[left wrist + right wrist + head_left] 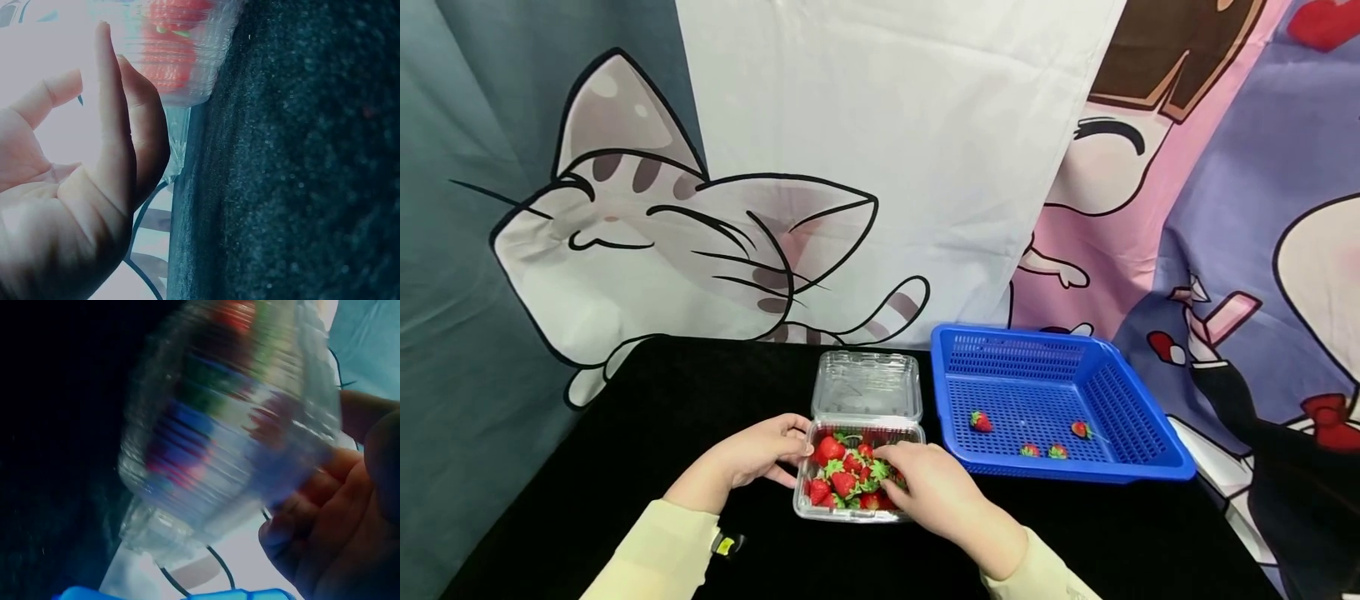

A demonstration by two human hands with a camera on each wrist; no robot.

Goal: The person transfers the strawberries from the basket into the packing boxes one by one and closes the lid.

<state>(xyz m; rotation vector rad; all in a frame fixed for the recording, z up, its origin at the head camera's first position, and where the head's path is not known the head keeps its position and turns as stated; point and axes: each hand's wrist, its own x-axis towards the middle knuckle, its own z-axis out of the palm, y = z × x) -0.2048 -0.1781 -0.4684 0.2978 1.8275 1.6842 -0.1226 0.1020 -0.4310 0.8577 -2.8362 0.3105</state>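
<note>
A clear plastic clamshell box (808, 510) full of red strawberries (844, 483) with green leaves stands on the black cloth, its lid (867, 385) folded back behind it. My left hand (760, 452) is at the box's left side, fingertips right at the rim and wall. In the left wrist view, that hand (94, 169) has one finger straight up beside the box wall. My right hand (936, 492) reaches over the box's right side, fingertips down among the strawberries. Its fingers (337, 531) bend inward in the right wrist view; I cannot tell whether they pinch a berry.
A blue plastic basket (1123, 475) with perforated walls stands right of the box, with several strawberries (981, 422) spread over its floor. Black cloth (715, 375) covers the table. A printed cartoon curtain (887, 125) hangs behind the table.
</note>
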